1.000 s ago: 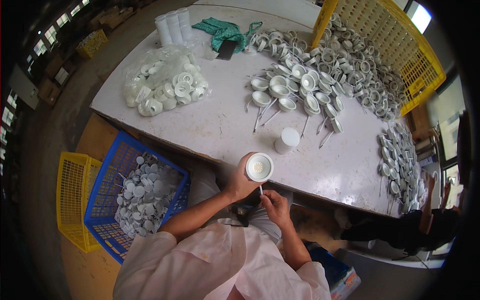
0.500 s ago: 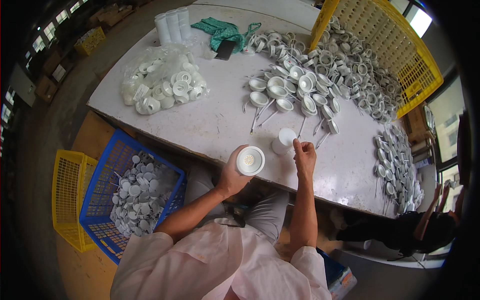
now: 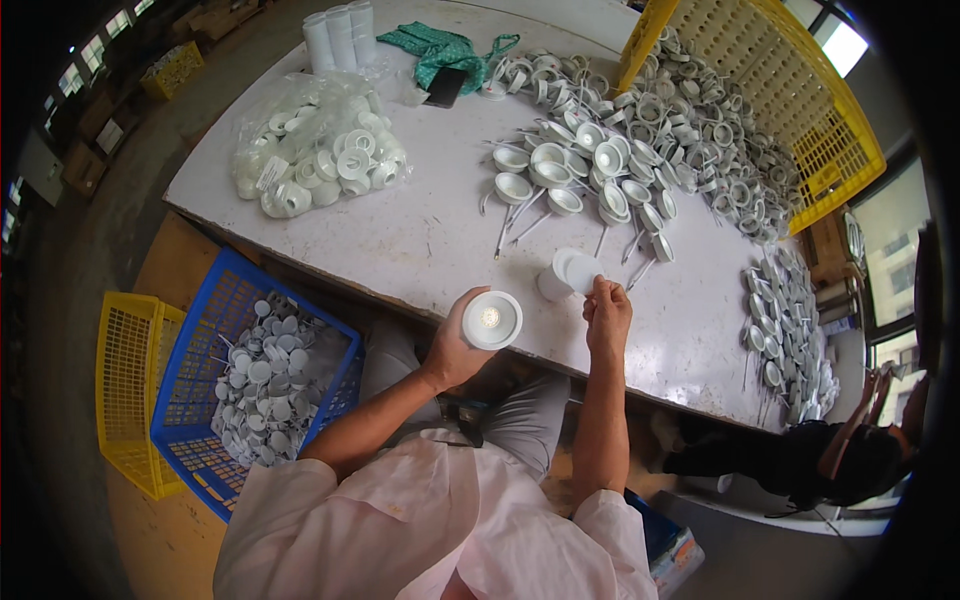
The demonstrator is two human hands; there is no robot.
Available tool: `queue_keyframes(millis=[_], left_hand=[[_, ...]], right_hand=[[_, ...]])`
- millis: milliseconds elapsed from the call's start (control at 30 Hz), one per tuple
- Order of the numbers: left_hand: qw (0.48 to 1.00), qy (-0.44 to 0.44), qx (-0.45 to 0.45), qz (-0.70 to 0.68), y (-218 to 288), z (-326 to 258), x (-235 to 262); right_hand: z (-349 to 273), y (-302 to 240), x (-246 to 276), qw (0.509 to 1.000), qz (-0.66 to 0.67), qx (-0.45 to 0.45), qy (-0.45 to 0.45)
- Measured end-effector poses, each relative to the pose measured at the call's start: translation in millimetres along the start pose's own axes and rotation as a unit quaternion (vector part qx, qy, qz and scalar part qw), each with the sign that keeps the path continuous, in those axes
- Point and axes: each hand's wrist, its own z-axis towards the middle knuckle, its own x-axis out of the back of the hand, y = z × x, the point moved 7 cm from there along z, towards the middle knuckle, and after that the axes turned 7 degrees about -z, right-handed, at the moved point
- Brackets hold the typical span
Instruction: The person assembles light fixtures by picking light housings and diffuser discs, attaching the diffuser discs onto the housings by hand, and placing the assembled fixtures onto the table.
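My left hand (image 3: 450, 352) is wrapped round a white round LED downlight (image 3: 508, 336), its face with small yellowish LEDs turned up. Between the pinched fingers of my right hand (image 3: 607, 318) is a thin white disc (image 3: 584, 274). Right behind that disc, on the table near its front edge, stands a white cylinder-shaped stack of discs (image 3: 551, 287), partly covered by it. Beyond both hands lie several white downlight housings (image 3: 549, 174) with wires trailing from them.
A clear bag of white rings (image 3: 322, 165) lies on the white table (image 3: 420, 190). At the right, a yellow crate (image 3: 800, 90) spills rings, near more downlights (image 3: 775, 330). A blue basket (image 3: 190, 370) of finished-looking lamps stands left. Another person (image 3: 850, 460) is at right.
My right hand has drawn a thin disc out to the right from the top of the stack. My left hand still holds the downlight; the whole view has shifted slightly.
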Motion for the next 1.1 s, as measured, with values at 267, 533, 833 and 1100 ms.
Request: queue_keyframes(millis=[267,533,833,1100], left_hand=[[0.998,-0.010,0.047,-0.029,-7,-2,-1],[0.996,-0.029,0.071,-0.053,-15,-1,-10],[0.974,-0.067,0.116,-0.180,-31,-6,-20],[0.985,-0.083,0.097,-0.120,-17,-5,-20]], right_hand=[[-30,-8,-10,0.983,0.176,-0.056,-0.017],[-59,-4,-23,0.979,0.184,-0.083,-0.024],[-86,22,-41,0.981,0.124,-0.126,-0.084],[-101,30,-59,0.989,0.012,-0.099,-0.106]])
